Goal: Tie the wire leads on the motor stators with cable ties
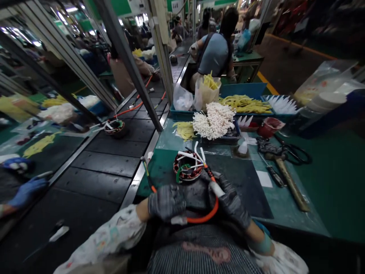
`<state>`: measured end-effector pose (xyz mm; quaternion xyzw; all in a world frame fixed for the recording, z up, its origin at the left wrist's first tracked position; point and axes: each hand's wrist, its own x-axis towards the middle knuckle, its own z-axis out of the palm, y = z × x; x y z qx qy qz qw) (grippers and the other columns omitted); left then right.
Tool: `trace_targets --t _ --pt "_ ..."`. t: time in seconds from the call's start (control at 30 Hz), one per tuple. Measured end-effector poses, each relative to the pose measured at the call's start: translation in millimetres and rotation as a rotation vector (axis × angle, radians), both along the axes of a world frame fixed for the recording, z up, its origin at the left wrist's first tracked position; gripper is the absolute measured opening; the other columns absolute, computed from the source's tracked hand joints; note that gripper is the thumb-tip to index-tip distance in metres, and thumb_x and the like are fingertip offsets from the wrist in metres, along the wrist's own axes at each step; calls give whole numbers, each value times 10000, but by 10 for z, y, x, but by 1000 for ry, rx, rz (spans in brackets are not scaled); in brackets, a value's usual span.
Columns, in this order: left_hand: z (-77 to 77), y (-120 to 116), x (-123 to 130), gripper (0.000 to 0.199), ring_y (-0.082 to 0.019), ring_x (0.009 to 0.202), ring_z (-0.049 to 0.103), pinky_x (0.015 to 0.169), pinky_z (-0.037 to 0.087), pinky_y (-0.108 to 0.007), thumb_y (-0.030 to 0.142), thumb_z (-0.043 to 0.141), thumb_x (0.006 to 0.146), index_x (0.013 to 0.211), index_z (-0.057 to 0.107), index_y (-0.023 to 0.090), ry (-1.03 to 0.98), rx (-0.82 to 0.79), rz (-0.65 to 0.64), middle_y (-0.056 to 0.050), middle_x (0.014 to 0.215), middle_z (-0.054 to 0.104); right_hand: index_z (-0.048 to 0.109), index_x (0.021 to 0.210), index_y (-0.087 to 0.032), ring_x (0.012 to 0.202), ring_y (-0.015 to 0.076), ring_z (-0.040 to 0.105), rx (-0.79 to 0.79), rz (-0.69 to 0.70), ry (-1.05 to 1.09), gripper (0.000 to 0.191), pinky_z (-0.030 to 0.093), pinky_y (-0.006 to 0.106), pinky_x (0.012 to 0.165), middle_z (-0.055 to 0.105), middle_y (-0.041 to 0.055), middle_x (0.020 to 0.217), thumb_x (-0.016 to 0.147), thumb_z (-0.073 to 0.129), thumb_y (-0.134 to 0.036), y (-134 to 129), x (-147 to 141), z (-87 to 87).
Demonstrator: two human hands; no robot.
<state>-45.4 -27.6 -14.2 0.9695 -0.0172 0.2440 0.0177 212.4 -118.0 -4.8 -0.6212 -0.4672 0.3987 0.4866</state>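
Observation:
A wound copper ring (187, 166) with white sleeves and a green tie lies on the dark mat. From its right side an orange cable (203, 219) curves down towards me and back to the left. My right hand (229, 199), in a grey glove, is closed round this cable at a white sleeve (217, 189). Over the cable's left part lies my left hand (167, 202), also gloved, fingers curled round it; a white piece (179, 220) shows just below. The cable's far end, with thin coloured wires (146, 167), sticks out beyond my left hand.
Blue trays with yellow strips (245, 104) and white sleeves (213, 121) stand behind the mat. A hammer (292, 186), screwdriver (273, 173) and scissors (295, 152) lie right. The conveyor (105, 163) at left carries another ring (114, 127). A co-worker's blue-gloved hand (28, 192) is far left.

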Motion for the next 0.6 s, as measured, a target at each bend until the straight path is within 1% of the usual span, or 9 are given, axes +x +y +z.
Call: trace_targets --t 0.07,0.13,0.17,0.2,0.27,0.33,0.4,0.47,0.6 --pt "221 284 -30 167 -182 697 615 818 555 -367 339 577 937 1010 671 222 -144 -39 149 -5 720 662 682 1299 -239 1206 311 698 55 5 -79 439 513 553 1127 742 104 1294 970 566 -505 38 111 -114" --pt "423 540 -64 272 -197 865 657 924 535 -401 182 583 887 1143 658 237 -294 -65 394 -34 899 715 674 1330 -244 1231 311 690 140 9 -180 442 505 578 1136 729 97 1328 982 563 -492 87 245 -263" --pt "496 641 -68 351 -219 995 663 995 509 -437 158 582 863 1196 652 244 -260 -49 425 -59 1028 731 672 1343 -251 1239 309 689 181 21 -232 439 508 585 1134 724 91 1341 986 565 -482 122 314 -332" --pt "540 718 -62 407 -246 1136 640 1063 470 -473 157 583 846 1238 648 245 -188 -16 415 -82 1162 725 666 1361 -256 1243 307 690 221 50 -283 440 518 584 1126 718 88 1354 991 564 -471 166 385 -386" --pt "543 809 -29 475 -289 1381 515 1197 328 -538 192 583 828 1296 641 249 31 102 285 -91 1373 673 657 1386 -260 1234 294 700 294 140 -362 441 559 543 1095 712 81 1361 998 563 -448 280 530 -436" --pt "463 823 17 499 -288 1492 401 1262 198 -530 205 584 840 1338 617 230 107 195 257 -84 1444 645 656 1395 -260 1211 273 715 354 255 -423 435 591 478 1065 722 72 1344 1003 566 -426 410 677 -402" --pt "368 774 69 513 -270 1495 401 1282 144 -510 232 565 848 1361 590 226 89 225 191 -63 1397 684 642 1411 -245 1209 264 716 404 349 -491 435 595 446 1059 724 68 1342 1012 559 -398 538 809 -321" --pt "320 676 120 557 -260 1447 468 1276 179 -498 258 534 836 1390 560 210 109 233 98 -75 1343 712 635 1416 -222 1190 262 725 466 411 -597 431 604 425 1040 735 83 1326 1023 535 -369 663 900 -237" --pt "437 506 164 346 -204 1338 569 1301 123 -430 293 576 908 1247 633 253 157 163 196 -30 1211 763 670 1342 -203 1020 239 759 591 474 -832 391 628 335 894 780 122 1187 997 542 -334 954 884 -122"
